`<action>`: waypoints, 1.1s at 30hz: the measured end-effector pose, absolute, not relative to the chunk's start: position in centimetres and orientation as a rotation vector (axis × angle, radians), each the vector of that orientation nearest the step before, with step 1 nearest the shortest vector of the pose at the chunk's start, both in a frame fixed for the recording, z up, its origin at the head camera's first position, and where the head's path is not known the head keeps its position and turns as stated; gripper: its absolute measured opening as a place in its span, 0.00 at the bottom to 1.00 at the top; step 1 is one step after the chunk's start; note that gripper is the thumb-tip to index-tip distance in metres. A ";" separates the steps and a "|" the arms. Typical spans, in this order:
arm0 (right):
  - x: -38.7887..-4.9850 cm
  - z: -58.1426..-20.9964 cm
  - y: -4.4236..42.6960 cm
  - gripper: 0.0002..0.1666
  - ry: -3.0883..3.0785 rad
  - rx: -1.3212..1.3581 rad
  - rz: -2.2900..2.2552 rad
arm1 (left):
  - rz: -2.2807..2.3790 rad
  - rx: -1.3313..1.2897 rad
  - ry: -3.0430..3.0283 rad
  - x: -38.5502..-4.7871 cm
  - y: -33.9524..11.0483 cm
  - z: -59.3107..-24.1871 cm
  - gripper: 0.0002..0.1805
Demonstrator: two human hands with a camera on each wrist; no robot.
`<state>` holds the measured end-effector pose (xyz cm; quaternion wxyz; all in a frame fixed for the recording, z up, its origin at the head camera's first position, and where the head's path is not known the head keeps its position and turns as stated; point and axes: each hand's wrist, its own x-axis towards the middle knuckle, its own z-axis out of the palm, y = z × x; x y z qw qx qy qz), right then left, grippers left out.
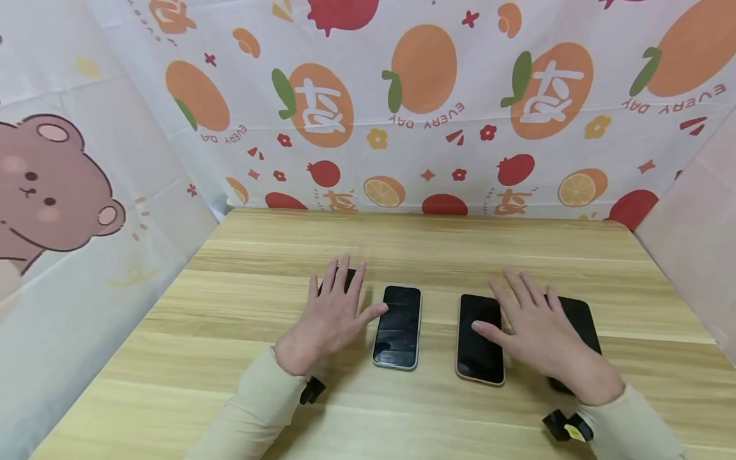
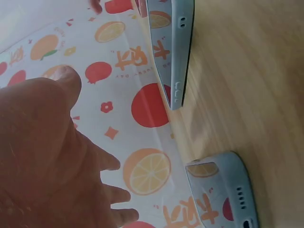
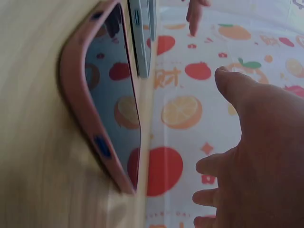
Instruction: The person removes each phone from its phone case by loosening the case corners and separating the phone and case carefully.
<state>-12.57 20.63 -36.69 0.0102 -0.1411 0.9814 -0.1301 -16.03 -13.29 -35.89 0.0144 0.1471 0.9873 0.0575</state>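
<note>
One pink-edged phone (image 1: 479, 358), one pale-edged phone (image 1: 397, 338) to its left, one half-hidden phone (image 1: 350, 277) farther left beneath the left hand (image 1: 328, 316), one dark phone (image 1: 583, 319) to its right, partly beneath the right hand (image 1: 540, 335), both hands finger-spread, one wooden table (image 1: 402, 246) here beneath all four.

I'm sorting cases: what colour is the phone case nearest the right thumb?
The phone case is pink, clearest in the right wrist view.
</note>
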 end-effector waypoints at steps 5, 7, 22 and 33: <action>-13.2 -37.3 19.1 0.55 3.074 -0.518 -0.397 | 0.210 0.458 3.057 -16.0 -13.6 -36.1 0.50; -13.5 -37.5 18.6 0.55 3.074 -0.542 -0.392 | 0.233 0.457 3.047 -15.9 -13.8 -36.3 0.50; -14.7 -37.6 13.5 0.47 3.059 -0.758 -0.460 | 0.341 0.381 3.047 -16.1 -14.4 -36.9 0.47; -15.4 -37.5 9.5 0.47 2.982 -0.820 -0.445 | 0.304 0.298 3.018 -16.2 -14.6 -37.1 0.45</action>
